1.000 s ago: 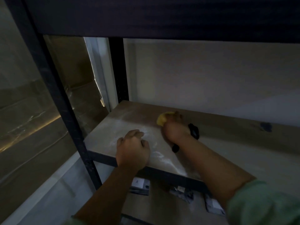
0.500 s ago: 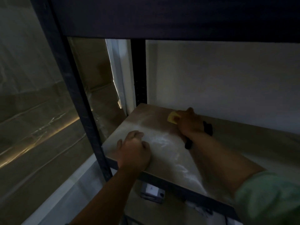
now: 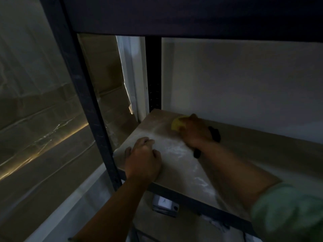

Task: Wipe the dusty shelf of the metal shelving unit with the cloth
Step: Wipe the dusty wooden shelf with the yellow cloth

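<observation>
The dusty shelf (image 3: 176, 159) is a pale board in a dark metal frame, streaked with white dust. My right hand (image 3: 195, 132) presses a yellow cloth (image 3: 176, 124) onto the board near its back left corner, close to the wall. A black band sits on that wrist. My left hand (image 3: 142, 161) rests knuckles-up on the shelf's front left part, fingers curled, holding nothing that I can see. Most of the cloth is hidden under my right hand.
A dark metal upright (image 3: 83, 95) stands at the shelf's front left corner and another upright (image 3: 153, 74) at the back. The shelf above (image 3: 192, 14) hangs low overhead. Wrapped cardboard boxes (image 3: 40, 119) fill the left. Small packages (image 3: 165, 205) lie on the shelf below.
My right hand has pushed the cloth away from me toward the back left corner of the shelf. My left hand has stayed in place on the front part.
</observation>
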